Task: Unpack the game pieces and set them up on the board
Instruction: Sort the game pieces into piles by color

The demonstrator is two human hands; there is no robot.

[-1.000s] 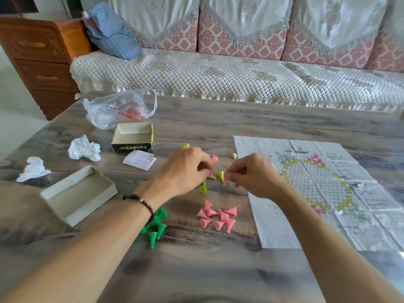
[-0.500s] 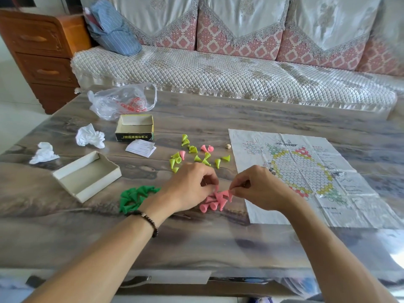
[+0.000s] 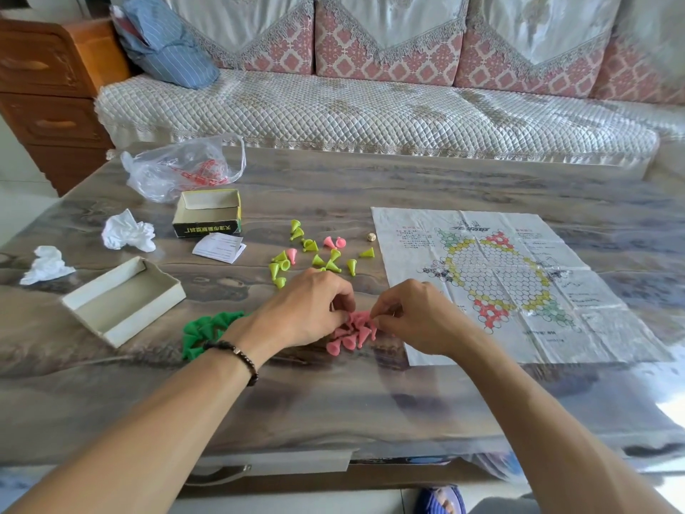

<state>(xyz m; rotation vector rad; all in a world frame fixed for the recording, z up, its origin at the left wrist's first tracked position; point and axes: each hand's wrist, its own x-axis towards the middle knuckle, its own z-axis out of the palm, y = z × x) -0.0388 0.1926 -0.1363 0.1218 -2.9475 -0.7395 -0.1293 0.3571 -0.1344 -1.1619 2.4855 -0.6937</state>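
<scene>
Room: sofa with a quilted cover runs behind the table; a wooden dresser stands at far left.
Table: marbled grey-brown top, carrying everything below.
Board: creased paper sheet lying flat on the right, a ring of hexagon cells printed in its middle.
Boxes: open white tray at left; smaller open box behind it, beside a clear bag.
Tissues: two crumpled white wads at far left.
Left hand: fingers curled down onto the pink pieces — whether it pinches one, I cannot tell.
Right hand: fingertips pinched together at the same pile's right edge, seemingly on a pink piece.
Pink pieces: small heap of cones between the hands, just left of the board.
Green pieces: heap beside the left wrist.
Yellow-green pieces: scattered beyond the hands — a few pink ones among them.
Die: near the board's left edge.
</scene>
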